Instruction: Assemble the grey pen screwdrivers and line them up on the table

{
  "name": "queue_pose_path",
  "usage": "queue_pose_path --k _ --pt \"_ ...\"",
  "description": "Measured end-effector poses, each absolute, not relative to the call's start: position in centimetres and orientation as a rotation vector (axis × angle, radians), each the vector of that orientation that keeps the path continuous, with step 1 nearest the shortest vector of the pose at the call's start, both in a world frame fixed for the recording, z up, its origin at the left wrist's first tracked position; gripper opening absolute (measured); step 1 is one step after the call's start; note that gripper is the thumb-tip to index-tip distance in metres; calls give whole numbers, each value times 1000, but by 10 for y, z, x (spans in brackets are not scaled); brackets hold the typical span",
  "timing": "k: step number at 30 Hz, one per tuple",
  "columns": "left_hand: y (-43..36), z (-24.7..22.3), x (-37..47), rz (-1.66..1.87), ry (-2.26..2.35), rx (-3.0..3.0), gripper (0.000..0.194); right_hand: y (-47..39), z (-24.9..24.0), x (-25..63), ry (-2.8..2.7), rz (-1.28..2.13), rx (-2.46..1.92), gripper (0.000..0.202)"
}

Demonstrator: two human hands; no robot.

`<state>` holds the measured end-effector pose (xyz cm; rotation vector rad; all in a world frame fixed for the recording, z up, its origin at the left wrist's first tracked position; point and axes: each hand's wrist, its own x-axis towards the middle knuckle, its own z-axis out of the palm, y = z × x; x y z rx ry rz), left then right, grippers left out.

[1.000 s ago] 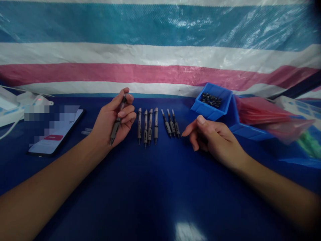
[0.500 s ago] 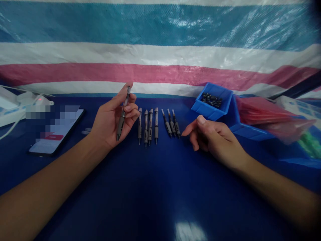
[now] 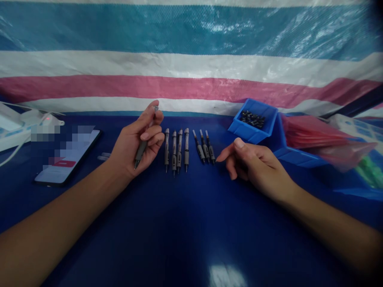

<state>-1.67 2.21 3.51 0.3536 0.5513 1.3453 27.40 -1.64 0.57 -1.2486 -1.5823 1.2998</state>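
A pen with a grey grip (image 3: 141, 150) lies slanted across the palm of my left hand (image 3: 134, 145), its dark tip toward the wrist and the fingers curled round its upper part. Several clear-barrelled pens (image 3: 174, 153) lie side by side just right of that hand. Three shorter pen parts with grey grips (image 3: 205, 149) lie farther right. My right hand (image 3: 249, 159) rests beside them, its index fingertip near the tip of the rightmost one; its fingers are loosely bent and apart, with nothing between them.
A blue bin (image 3: 254, 119) holds small black parts. Beside it, red plastic bags (image 3: 317, 135) fill another blue bin. On the left are a phone (image 3: 67, 159), a white power strip (image 3: 44, 119) and small clear pieces (image 3: 104, 156). A striped sheet (image 3: 191, 63) hangs behind.
The pen in my left hand has tilted more, its tip shifting left toward the wrist, and the fingers have moved slightly with it. My right hand is nearly still.
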Motion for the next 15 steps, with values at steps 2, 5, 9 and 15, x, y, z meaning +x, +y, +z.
queue_pose_path --k 2,5,9,15 --pt "21 35 -18 1321 545 359 35 -17 6 274 -1587 1297 -1249 71" --pt "19 35 -19 1284 532 375 39 -17 6 274 -1586 1301 -1251 69" --pt "18 37 -16 1300 545 356 37 -17 6 274 -1588 1303 -1251 69" --pt "19 38 -14 1307 591 329 36 -16 6 274 -1591 1303 -1255 69"
